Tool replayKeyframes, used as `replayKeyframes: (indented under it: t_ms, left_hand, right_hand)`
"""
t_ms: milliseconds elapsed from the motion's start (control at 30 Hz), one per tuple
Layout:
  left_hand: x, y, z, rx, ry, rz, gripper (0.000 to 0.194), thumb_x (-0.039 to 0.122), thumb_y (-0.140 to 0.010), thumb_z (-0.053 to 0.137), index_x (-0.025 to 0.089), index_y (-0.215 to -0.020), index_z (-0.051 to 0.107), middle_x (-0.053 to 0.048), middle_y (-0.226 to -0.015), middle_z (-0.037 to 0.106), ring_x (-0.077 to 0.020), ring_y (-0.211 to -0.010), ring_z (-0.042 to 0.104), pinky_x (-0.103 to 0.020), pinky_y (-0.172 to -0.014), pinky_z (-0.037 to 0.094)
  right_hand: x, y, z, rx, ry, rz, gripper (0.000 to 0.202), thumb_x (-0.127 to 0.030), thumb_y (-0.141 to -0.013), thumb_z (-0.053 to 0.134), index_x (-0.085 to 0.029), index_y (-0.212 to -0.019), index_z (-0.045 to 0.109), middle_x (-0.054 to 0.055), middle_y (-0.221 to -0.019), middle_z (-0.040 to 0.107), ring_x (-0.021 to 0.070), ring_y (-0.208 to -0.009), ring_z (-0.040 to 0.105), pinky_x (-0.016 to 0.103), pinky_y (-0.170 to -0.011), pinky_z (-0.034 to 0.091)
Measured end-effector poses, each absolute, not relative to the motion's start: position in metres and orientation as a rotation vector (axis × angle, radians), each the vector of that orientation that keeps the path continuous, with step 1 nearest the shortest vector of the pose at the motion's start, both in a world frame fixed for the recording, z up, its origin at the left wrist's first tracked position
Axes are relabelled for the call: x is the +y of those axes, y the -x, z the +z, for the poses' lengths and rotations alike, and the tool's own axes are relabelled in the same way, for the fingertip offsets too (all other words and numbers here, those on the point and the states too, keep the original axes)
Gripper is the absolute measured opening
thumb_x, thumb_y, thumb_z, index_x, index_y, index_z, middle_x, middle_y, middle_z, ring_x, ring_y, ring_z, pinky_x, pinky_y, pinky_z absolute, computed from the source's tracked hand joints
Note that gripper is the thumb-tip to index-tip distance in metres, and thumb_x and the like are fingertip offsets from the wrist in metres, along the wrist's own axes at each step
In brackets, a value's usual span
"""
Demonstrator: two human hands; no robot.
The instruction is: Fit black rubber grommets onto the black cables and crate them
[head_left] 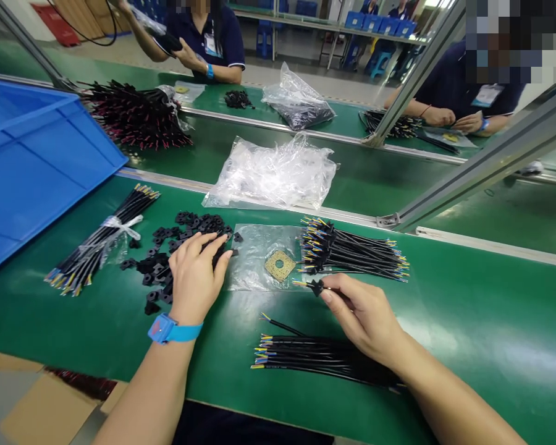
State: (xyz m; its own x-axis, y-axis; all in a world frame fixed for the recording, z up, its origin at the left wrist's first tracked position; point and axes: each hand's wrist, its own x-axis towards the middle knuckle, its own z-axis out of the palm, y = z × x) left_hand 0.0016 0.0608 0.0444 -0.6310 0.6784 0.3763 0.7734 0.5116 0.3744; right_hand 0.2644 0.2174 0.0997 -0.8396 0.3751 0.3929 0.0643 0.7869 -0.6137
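- On my feed, taking the perforated square piece (279, 266) as the clock's centre, it lies flat on a clear bag (248, 272) on the green table (472, 327).
- My left hand (197, 266) is at 9 o'clock over the pile of black fittings (154, 264), thumb and fingers moderately spread; one small fitting sits by the thumb tip, though I can't quite tell whether they touch.
- My right hand (364, 315) is at 4 o'clock, thumb and forefinger pinched narrow on a black cable (304, 283); a black fitting (315, 287) sits on it just behind the bared wire ends, which point to 9 o'clock.
- At 3 o'clock, cables with fittings (352, 253) lie stacked beside the bag.
- At 5 o'clock, I have loose cables without visible fittings (315, 358), side by side.
- Farther out at 9 o'clock lies a tied cable bundle (104, 238), a white tie around its middle.
- At 12 o'clock I see crumpled clear plastic (275, 173); at 10, a blue bin (37, 167).
- Beyond the metal rail, one person (204, 43) is at 11 o'clock, another (467, 93) at 2.
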Motion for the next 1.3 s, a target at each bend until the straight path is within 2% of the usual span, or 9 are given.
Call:
replayKeyframes:
  t_ms: [133,300,467,567,633,900,1100,1167,1300]
  left_hand:
    - [0.064,-0.001,0.031,-2.562,1.38,-0.567,0.033,0.031,-0.101,0.051,0.021,-0.116,0.079,-0.015,-0.138,0.07,-0.0426,-0.143,0.048,-0.063,-0.113,0.035]
    - [0.065,0.001,0.028,-2.495,1.412,-0.63,0.025,0.031,-0.098,0.057,0.023,-0.1,0.08,-0.014,-0.121,0.077,-0.0426,-0.133,0.055,-0.062,-0.108,0.038]
    - [0.065,-0.002,0.033,-2.505,1.429,-0.829,0.028,0.039,-0.1,0.054,0.022,-0.107,0.075,-0.013,-0.105,0.076,-0.0345,-0.104,0.067,-0.05,-0.091,0.048]
    - [0.066,-0.006,0.037,-2.425,1.419,-1.071,0.03,0.04,-0.101,0.054,0.021,-0.112,0.073,-0.01,-0.105,0.073,-0.0283,-0.098,0.069,-0.041,-0.088,0.052]
    - [0.066,-0.008,0.04,-2.363,1.41,-1.158,0.028,0.038,-0.101,0.055,0.02,-0.114,0.073,-0.009,-0.106,0.072,-0.0258,-0.096,0.07,-0.038,-0.089,0.053]
    - [0.065,-0.016,0.043,-2.273,1.436,-1.207,0.022,0.034,-0.101,0.058,0.021,-0.113,0.072,-0.008,-0.105,0.071,-0.0248,-0.095,0.07,-0.038,-0.089,0.053]
    - [0.064,-0.025,0.05,-2.248,1.454,-1.321,0.019,0.032,-0.101,0.06,0.021,-0.11,0.072,-0.007,-0.103,0.071,-0.0224,-0.093,0.07,-0.036,-0.086,0.054]
    - [0.062,-0.027,0.053,-2.272,1.42,-1.443,0.017,0.03,-0.1,0.061,0.021,-0.11,0.071,-0.006,-0.103,0.071,-0.0196,-0.09,0.069,-0.033,-0.084,0.054]
    - [0.058,-0.033,0.055,-2.336,1.315,-1.748,0.016,0.031,-0.098,0.065,0.022,-0.11,0.07,-0.004,-0.102,0.07,-0.017,-0.087,0.069,-0.03,-0.083,0.055]
  right_hand:
    - [0.219,-0.265,0.104,-2.455,0.322,0.935,0.015,-0.024,-0.106,0.05,-0.021,-0.096,0.061,-0.003,-0.069,0.06,0.0106,-0.056,0.052,0.021,-0.055,0.042]
    - [0.218,-0.265,0.105,-2.448,0.312,0.967,0.015,-0.024,-0.106,0.051,-0.02,-0.097,0.063,-0.001,-0.074,0.065,0.0102,-0.06,0.057,0.02,-0.058,0.044]
    - [0.239,-0.268,0.1,-2.44,0.279,0.512,0.016,-0.023,-0.106,0.052,-0.019,-0.106,0.067,0.003,-0.081,0.072,0.0134,-0.067,0.064,0.023,-0.065,0.05]
    - [0.264,-0.268,0.094,-2.388,0.337,0.192,0.019,-0.022,-0.106,0.051,-0.018,-0.113,0.069,0.007,-0.087,0.074,0.0181,-0.075,0.067,0.029,-0.072,0.054]
    - [0.28,-0.266,0.089,-2.373,0.401,0.131,0.023,-0.02,-0.106,0.05,-0.018,-0.119,0.069,0.008,-0.092,0.075,0.02,-0.081,0.067,0.032,-0.077,0.055]
    - [0.311,-0.253,0.07,-2.424,0.519,0.186,0.031,-0.024,-0.107,0.049,-0.022,-0.124,0.074,0.009,-0.099,0.073,0.0221,-0.093,0.069,0.037,-0.086,0.057]
    - [0.295,-0.259,0.086,-2.447,0.584,0.135,0.032,-0.027,-0.106,0.051,-0.02,-0.129,0.071,0.013,-0.115,0.073,0.0273,-0.103,0.067,0.046,-0.092,0.054]
    - [0.27,-0.265,0.089,-2.465,0.567,0.219,0.028,-0.027,-0.106,0.054,-0.019,-0.125,0.072,0.011,-0.108,0.075,0.0242,-0.099,0.068,0.041,-0.09,0.054]
    - [0.215,-0.27,0.077,-2.795,0.314,0.597,0.018,-0.034,-0.103,0.063,-0.022,-0.103,0.077,0.004,-0.089,0.077,0.0188,-0.081,0.071,0.033,-0.079,0.054]
